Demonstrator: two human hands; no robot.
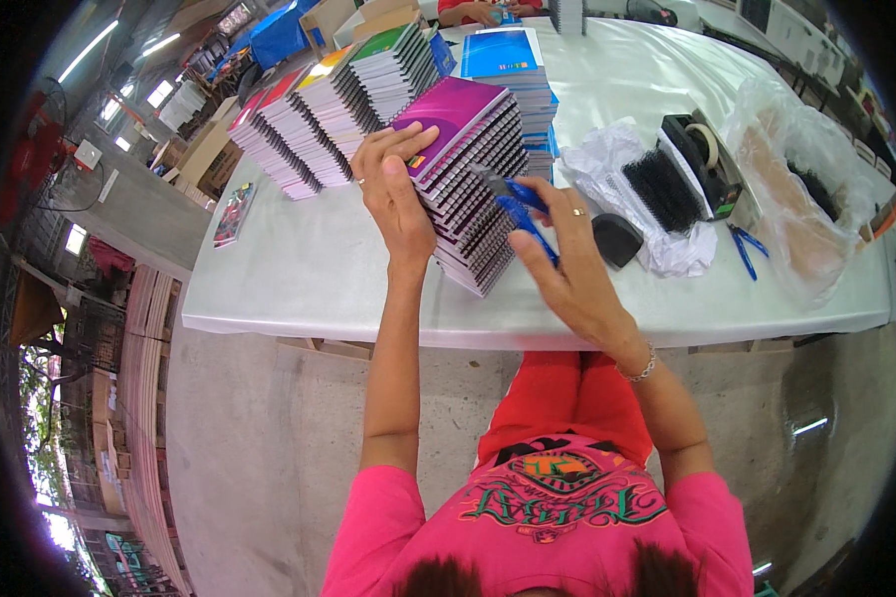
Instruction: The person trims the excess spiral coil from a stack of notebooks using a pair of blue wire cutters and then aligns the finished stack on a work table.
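While my left hand point(396, 189) lies flat, fingers spread, on the purple cover of the tall leaning stack of spiral-bound notebooks point(468, 189) near the front edge of the pale grey table point(309, 279), my right hand point(567, 269) is closed round the blue-handled pliers point(516, 204), whose nose sits at the wire spirals on the stack's side. I judge the stack the main risk: it slants toward me, so a hard tug on a coil, or less weight from the flat palm, could slide the upper books off. The plier tips could also slip and scratch a cover or nick a finger. I cannot tell whether the tips actually bite a wire; they are small and partly masked by my fingers. Contents of the clear plastic bag point(796, 189) stay vague, and the person at the far end is cut off by the rim.
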